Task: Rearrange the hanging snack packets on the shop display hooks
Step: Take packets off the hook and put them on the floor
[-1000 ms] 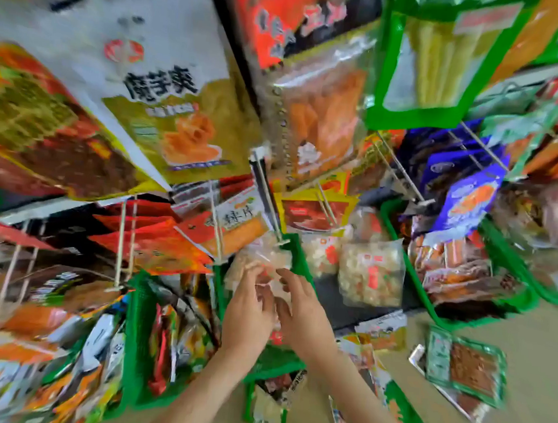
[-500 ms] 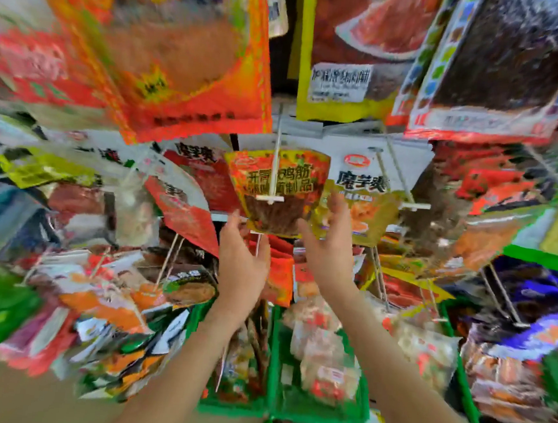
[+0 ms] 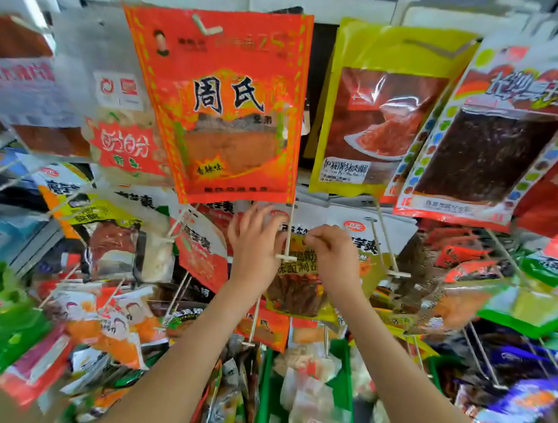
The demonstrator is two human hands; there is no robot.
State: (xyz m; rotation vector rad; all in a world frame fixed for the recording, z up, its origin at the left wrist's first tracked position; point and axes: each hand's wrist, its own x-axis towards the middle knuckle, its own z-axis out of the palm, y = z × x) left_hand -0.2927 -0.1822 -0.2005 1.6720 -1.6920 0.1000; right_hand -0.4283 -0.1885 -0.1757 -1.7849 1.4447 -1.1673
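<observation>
Both your hands are up at the middle row of the rack, either side of 1 white hook (image 3: pixel 289 232). Your right hand (image 3: pixel 333 255) has its fingers curled, pinching the top edge of the yellow snack packet (image 3: pixel 298 287), the one with the dark strips showing through its window. That packet hangs in front of the hook, and the hook's crossbar end lies across its upper part. Your left hand (image 3: pixel 254 243) is at the packet's upper left corner with the fingers raised. I cannot tell if it is pinching or just touching. Directly above you hangs the big red-orange packet (image 3: pixel 219 105). A green bin (image 3: pixel 265 395) of bagged snacks sits below your forearms.
</observation>
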